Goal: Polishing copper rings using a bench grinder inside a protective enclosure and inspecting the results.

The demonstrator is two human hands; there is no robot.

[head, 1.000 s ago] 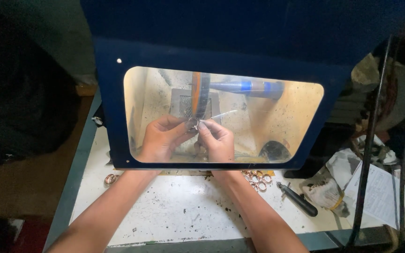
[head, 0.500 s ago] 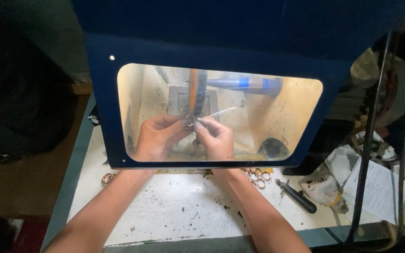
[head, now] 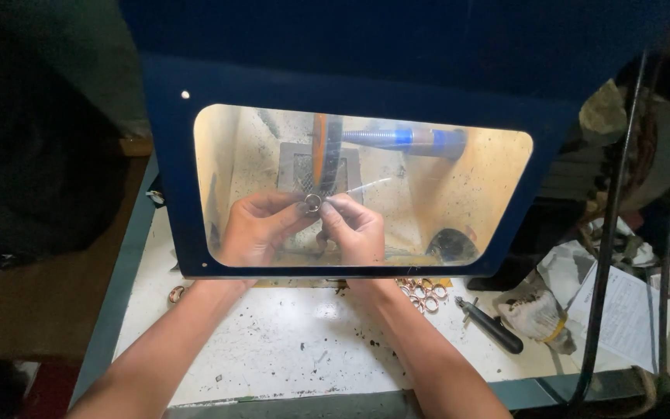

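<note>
Both my hands reach under a dark blue hood (head: 350,85) and show through its clear window. My left hand (head: 256,229) and my right hand (head: 357,230) pinch a small metal ring (head: 313,203) between their fingertips. The ring sits against the lower edge of an orange-and-black wheel (head: 326,159) that stands upright in the lit chamber. A blue and grey spindle (head: 412,140) runs off to the right of the wheel.
Several copper-coloured rings (head: 422,292) lie on the stained white bench (head: 288,357) by my right wrist, and one ring (head: 175,295) lies at the left. A black-handled tool (head: 494,327), a crumpled rag (head: 533,314) and papers (head: 622,318) lie at the right. Dark cables (head: 610,233) hang there.
My hands keep the ring at the wheel; the view has shifted slightly, nothing else has visibly moved.
</note>
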